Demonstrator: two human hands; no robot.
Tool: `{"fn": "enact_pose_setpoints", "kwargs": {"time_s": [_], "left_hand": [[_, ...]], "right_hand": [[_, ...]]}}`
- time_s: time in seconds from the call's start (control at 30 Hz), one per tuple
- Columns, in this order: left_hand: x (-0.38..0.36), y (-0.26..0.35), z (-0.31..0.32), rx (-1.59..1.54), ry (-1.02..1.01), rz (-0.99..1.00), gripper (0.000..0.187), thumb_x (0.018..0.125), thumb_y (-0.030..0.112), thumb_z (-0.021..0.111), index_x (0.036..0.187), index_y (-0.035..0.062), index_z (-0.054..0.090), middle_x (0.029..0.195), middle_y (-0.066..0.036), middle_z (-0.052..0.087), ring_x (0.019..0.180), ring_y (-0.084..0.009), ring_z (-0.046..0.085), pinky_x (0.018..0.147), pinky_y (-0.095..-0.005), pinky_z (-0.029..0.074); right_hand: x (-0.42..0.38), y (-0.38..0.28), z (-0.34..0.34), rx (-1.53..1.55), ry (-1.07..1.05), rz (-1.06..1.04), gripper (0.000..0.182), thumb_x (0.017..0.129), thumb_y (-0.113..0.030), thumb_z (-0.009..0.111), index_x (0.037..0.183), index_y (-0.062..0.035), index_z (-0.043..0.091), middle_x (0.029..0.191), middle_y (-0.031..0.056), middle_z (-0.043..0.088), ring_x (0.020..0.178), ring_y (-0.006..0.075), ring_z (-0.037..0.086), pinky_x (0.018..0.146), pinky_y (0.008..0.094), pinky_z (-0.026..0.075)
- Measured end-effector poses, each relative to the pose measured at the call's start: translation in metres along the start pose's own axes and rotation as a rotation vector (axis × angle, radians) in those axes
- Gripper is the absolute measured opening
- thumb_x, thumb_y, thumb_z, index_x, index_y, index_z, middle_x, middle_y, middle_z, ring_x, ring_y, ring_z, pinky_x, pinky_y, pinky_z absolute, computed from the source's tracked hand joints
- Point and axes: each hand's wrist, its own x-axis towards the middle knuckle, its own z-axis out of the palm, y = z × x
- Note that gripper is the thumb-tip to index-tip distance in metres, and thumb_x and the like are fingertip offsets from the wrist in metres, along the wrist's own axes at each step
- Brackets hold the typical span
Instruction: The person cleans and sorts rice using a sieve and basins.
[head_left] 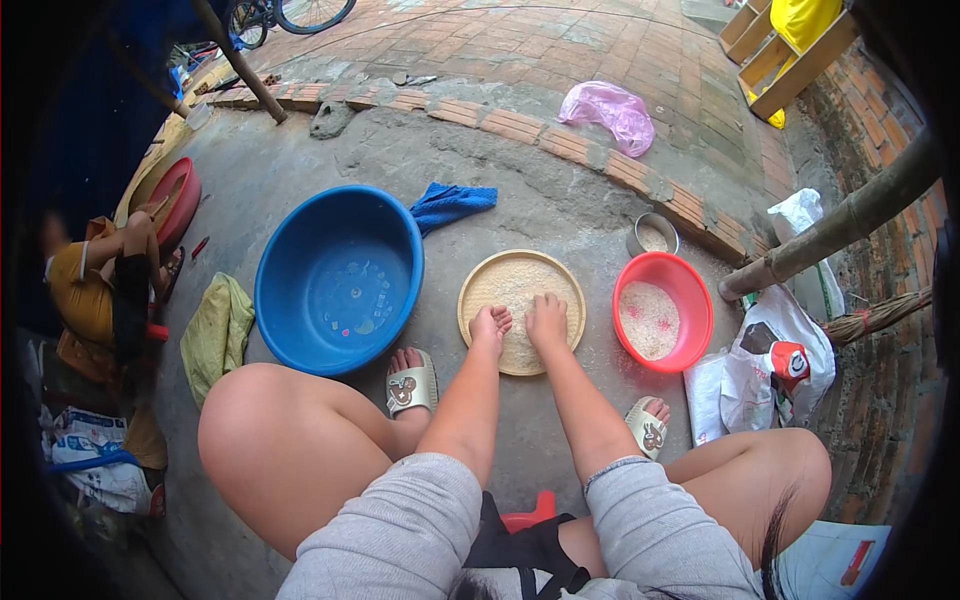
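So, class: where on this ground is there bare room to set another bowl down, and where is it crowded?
Bare concrete lies beyond the round tray of rice, between the blue cloth and the brick edging, and also beyond the blue basin. It is crowded right of the red bowl, by the bags, and between basin and tray.

Hidden and cut-off parts

The left hand (pixel 490 325) and right hand (pixel 547 318) cover part of the rice in the round tray (pixel 472 290), fingertips buried. The bicycle (pixel 290 12) is cut by the top edge; dark blur swallows the corners.
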Motion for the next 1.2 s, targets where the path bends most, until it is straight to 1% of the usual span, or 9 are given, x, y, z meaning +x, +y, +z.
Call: {"fn": "enact_pose_setpoints", "kwargs": {"time_s": [0.13, 0.4, 0.47, 0.53, 0.63, 0.83, 0.9, 1.0, 1.2], "left_hand": [[-0.001, -0.002, 0.001, 0.02, 0.031, -0.012, 0.03, 0.085, 0.02, 0.04, 0.092, -0.0057, 0.054, 0.078, -0.012, 0.056, 0.066, -0.0189, 0.056, 0.061, -0.0276, 0.049], [0.001, -0.01, 0.007, 0.093, 0.174, 0.01, 0.03, 0.085, 0.019, 0.037, 0.091, -0.004, 0.056, 0.078, -0.012, 0.06, 0.064, -0.0193, 0.058, 0.057, -0.0273, 0.049], [0.006, -0.013, 0.003, 0.067, 0.156, 0.042, 0.032, 0.084, 0.019, 0.036, 0.093, -0.0044, 0.056, 0.079, -0.013, 0.06, 0.064, -0.02, 0.058, 0.058, -0.027, 0.049], [0.002, -0.01, 0.005, 0.043, 0.14, 0.073, 0.033, 0.084, 0.019, 0.035, 0.094, -0.0049, 0.056, 0.079, -0.013, 0.06, 0.064, -0.0207, 0.058, 0.058, -0.0266, 0.049], [0.003, -0.005, 0.012, 0.101, 0.059, 0.002, 0.037, 0.084, 0.02, 0.034, 0.097, -0.0081, 0.055, 0.083, -0.017, 0.061, 0.069, -0.0239, 0.061, 0.062, -0.0289, 0.051], [-0.028, -0.021, 0.063, 0.512, -0.049, 0.109, 0.043, 0.086, 0.024, 0.034, 0.087, -0.0107, 0.06, 0.084, -0.023, 0.063, 0.08, -0.0298, 0.063, 0.07, -0.0355, 0.051], [-0.028, -0.043, 0.077, 1.22, 0.015, 0.403, 0.046, 0.086, 0.03, 0.037, 0.086, -0.0095, 0.062, 0.088, -0.028, 0.061, 0.084, -0.0366, 0.061, 0.078, -0.0402, 0.047], [-0.051, -0.051, 0.088, 1.386, -0.287, 0.498, 0.047, 0.085, 0.035, 0.039, 0.088, -0.0043, 0.064, 0.094, -0.029, 0.059, 0.089, -0.0411, 0.058, 0.084, -0.042, 0.042], [-0.051, -0.032, 0.08, 1.422, -0.235, 0.786, 0.03, 0.082, 0.026, 0.048, 0.083, 0.0008, 0.064, 0.087, -0.023, 0.061, 0.085, -0.0366, 0.057, 0.078, -0.0427, 0.044]], "right_hand": [[-0.028, 0.015, 0.006, 0.125, -0.105, -0.129, 0.028, 0.07, -0.006, 0.065, 0.097, -0.0002, 0.056, 0.1, 0.0155, 0.054, 0.095, 0.031, 0.05, 0.081, 0.0368, 0.042], [-0.012, -0.025, 0.02, 0.636, 0.088, 0.242, 0.01, 0.077, -0.002, 0.058, 0.086, 0.0002, 0.062, 0.076, 0.0111, 0.062, 0.066, 0.0228, 0.06, 0.062, 0.0301, 0.049], [0.004, -0.035, 0.01, 0.968, -0.539, 0.396, 0.016, 0.079, -0.003, 0.058, 0.093, 0.0018, 0.063, 0.079, 0.0112, 0.064, 0.066, 0.0165, 0.061, 0.06, 0.0262, 0.049], [0.016, -0.033, 0.003, 0.944, -0.594, 0.38, 0.018, 0.079, -0.005, 0.057, 0.094, 0.0029, 0.062, 0.079, 0.0111, 0.064, 0.068, 0.0151, 0.061, 0.063, 0.0264, 0.049], [0.027, -0.023, 0.001, 1.102, -0.04, 0.543, 0.02, 0.08, -0.011, 0.054, 0.091, 0.0045, 0.062, 0.075, 0.0118, 0.064, 0.068, 0.0152, 0.06, 0.063, 0.0255, 0.048], [0.025, 0.017, -0.001, 1.25, -0.281, 0.96, 0.028, 0.081, -0.023, 0.051, 0.075, 0.0033, 0.06, 0.067, 0.0123, 0.06, 0.061, 0.0178, 0.058, 0.059, 0.0311, 0.048], [0.016, 0.048, 0.037, 1.192, -0.096, 1.028, 0.029, 0.082, -0.023, 0.047, 0.077, 0.0028, 0.06, 0.067, 0.0129, 0.06, 0.057, 0.0195, 0.056, 0.056, 0.0341, 0.048], [0.004, 0.068, 0.061, 1.212, 0.078, 1.101, 0.03, 0.084, -0.024, 0.044, 0.08, 0.0015, 0.058, 0.071, 0.014, 0.059, 0.059, 0.0228, 0.056, 0.056, 0.0378, 0.048], [0.005, 0.065, 0.032, 1.743, 0.077, 1.345, 0.024, 0.085, -0.019, 0.034, 0.082, -0.0025, 0.052, 0.086, 0.0155, 0.057, 0.083, 0.0289, 0.057, 0.071, 0.0401, 0.049]]}}
